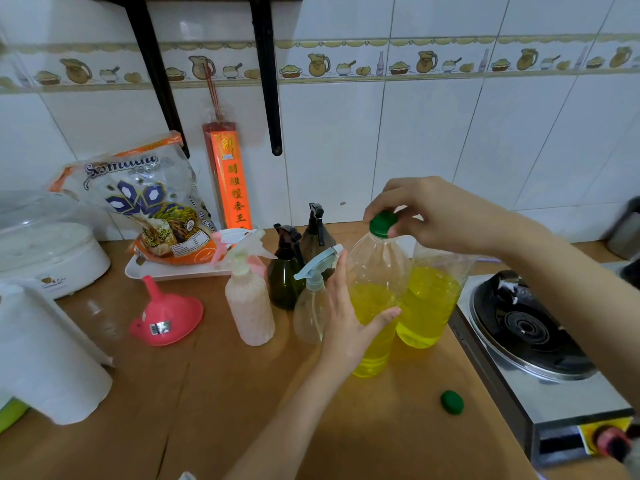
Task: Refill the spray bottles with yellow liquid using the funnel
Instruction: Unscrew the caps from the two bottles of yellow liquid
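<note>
While my right hand (429, 213) pinches the green cap (383, 223) atop the near yellow-liquid bottle (375, 299), centre right, my left hand (346, 320) braces its side, fingers straight. Second yellow bottle (429, 303): uncapped, loose cap (452, 402) lower right. Pink funnel (166, 317): centre left, unused. Spray bottles (249, 299): capped, apparently unfilled. Task barely begun, I judge.

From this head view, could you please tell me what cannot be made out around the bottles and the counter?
- Second yellow bottle: its neck lies behind the right hand, so capped or open is unclear.
- Clear spray bottle: its right side sits behind the left hand; liquid level unreadable.
- Two dark spray bottles: contents not visible.
- Object at the lower right corner: blurred and cut by the frame edge.
- Funnel sticker: too small to read.
</note>
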